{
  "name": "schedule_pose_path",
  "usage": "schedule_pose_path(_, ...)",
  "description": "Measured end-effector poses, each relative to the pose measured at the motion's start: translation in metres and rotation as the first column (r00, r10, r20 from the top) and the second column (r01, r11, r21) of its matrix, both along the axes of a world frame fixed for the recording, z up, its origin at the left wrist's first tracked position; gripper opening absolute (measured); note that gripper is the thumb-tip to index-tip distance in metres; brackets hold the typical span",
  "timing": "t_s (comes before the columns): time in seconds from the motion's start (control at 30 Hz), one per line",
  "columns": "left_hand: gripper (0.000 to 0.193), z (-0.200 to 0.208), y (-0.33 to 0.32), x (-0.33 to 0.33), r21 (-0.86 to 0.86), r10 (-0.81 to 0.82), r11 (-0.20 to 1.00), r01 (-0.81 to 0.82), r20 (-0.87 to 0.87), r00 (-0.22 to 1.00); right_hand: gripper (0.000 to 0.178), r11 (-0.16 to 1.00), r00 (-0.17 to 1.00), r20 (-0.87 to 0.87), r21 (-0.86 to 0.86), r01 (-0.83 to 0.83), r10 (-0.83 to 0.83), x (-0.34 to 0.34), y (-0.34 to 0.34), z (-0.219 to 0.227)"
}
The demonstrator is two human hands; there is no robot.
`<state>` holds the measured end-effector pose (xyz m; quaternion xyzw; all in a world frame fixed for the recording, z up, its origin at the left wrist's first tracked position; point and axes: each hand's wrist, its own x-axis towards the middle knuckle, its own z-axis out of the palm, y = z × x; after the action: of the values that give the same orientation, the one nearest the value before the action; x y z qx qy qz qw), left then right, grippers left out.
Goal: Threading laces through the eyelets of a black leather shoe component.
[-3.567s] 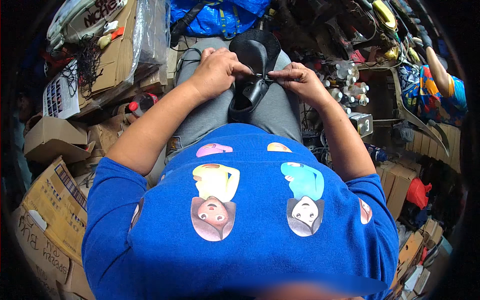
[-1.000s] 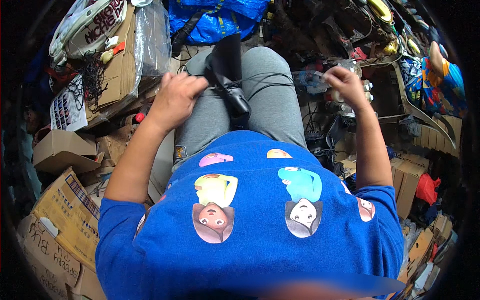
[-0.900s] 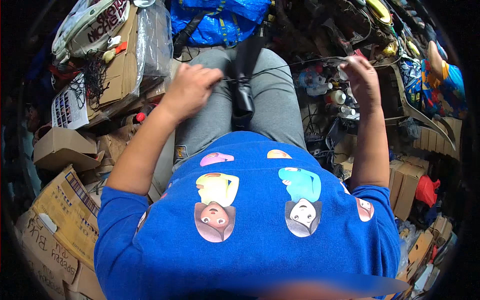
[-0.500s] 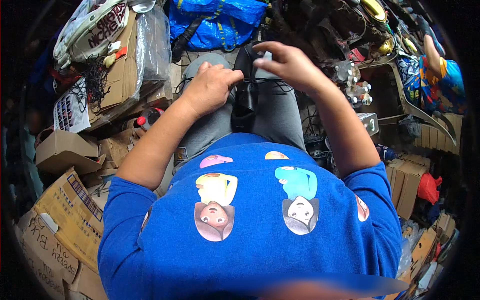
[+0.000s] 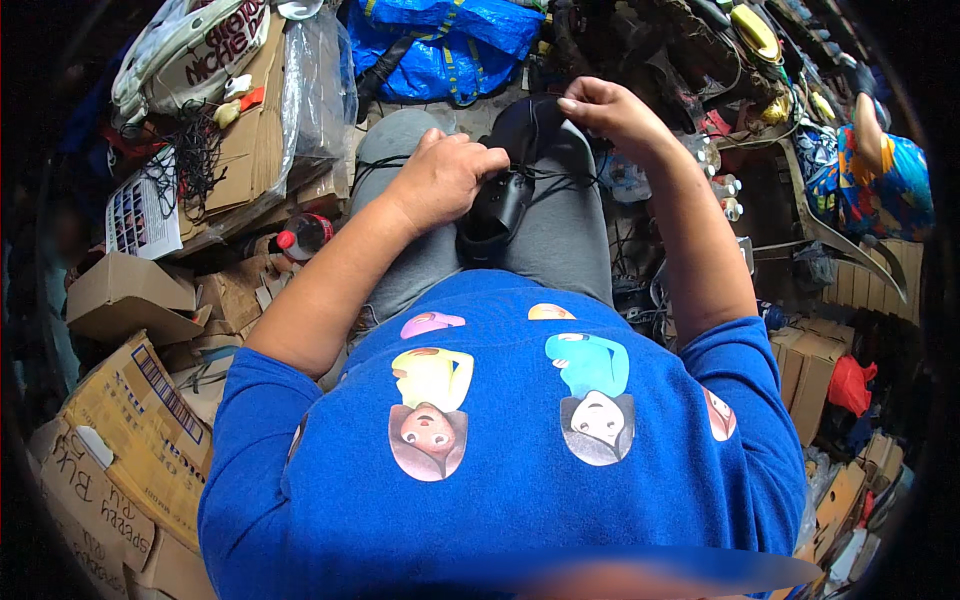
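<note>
A black shoe (image 5: 500, 205) lies between my thighs on grey trousers (image 5: 400, 250). Its dark far part (image 5: 525, 125) reaches toward my knees. Black cords (image 5: 565, 180) stretch from the shoe across both legs. My left hand (image 5: 440, 178) is closed at the shoe's left side, thumb and forefinger pressed against it; what lies under the curled fingers is hidden. Beyond the shoe, my right hand (image 5: 620, 112) is raised with its fingers pinched near the far part. A thin strand shows beside those fingertips, but I cannot make out what they hold.
Flattened cardboard (image 5: 235, 150), an open carton (image 5: 130, 290) and a red-capped bottle (image 5: 305, 236) crowd the left. A blue bag (image 5: 445, 45) lies ahead. Clear bottles (image 5: 725, 190) and a curved metal bar (image 5: 850, 240) stand right. Another person's colourful sleeve (image 5: 885, 185) shows far right.
My right hand has drawn its fingers together and moved slightly right. My left hand has shifted a little right. The shoe's far part has turned, showing a broader dark surface.
</note>
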<state>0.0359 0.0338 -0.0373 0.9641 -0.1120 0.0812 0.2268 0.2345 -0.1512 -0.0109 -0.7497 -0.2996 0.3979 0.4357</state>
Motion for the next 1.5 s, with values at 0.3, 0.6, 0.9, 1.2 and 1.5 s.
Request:
schedule_pose_path(0.3, 0.019, 0.008, 0.0, 0.013, 0.035, -0.054, 0.998, 0.055, -0.046, 0.998, 0.043, 0.998, 0.987, 0.158, 0.061, -0.022, 0.012, -0.01, -0.035, 0.01)
schedule_pose_path(0.6, 0.018, 0.01, -0.008, 0.019, 0.04, -0.09, 0.995, 0.093, -0.071, 0.993, 0.05, 0.983, 0.984, 0.16, -0.154, 0.1, -0.075, -0.029, -0.015, 0.024)
schedule_pose_path(0.9, 0.017, 0.006, -0.007, 0.014, -0.132, -0.115, 0.984, 0.117, 0.026, 0.993, 0.022, 0.991, 0.939, -0.34, 0.093, 0.095, -0.058, -0.01, -0.052, -0.017)
schedule_pose_path(1.2, 0.014, 0.004, -0.021, 0.017, -0.17, -0.082, 0.983, 0.067, -0.084, 0.993, 0.035, 0.995, 0.897, -0.437, 0.034, 0.093, -0.069, -0.048, -0.048, 0.022)
schedule_pose_path(1.5, 0.015, 0.016, -0.019, 0.016, 0.026, -0.092, 0.995, 0.095, -0.088, 0.992, 0.032, 0.992, 0.988, 0.147, -0.112, 0.058, -0.041, -0.05, -0.018, -0.004)
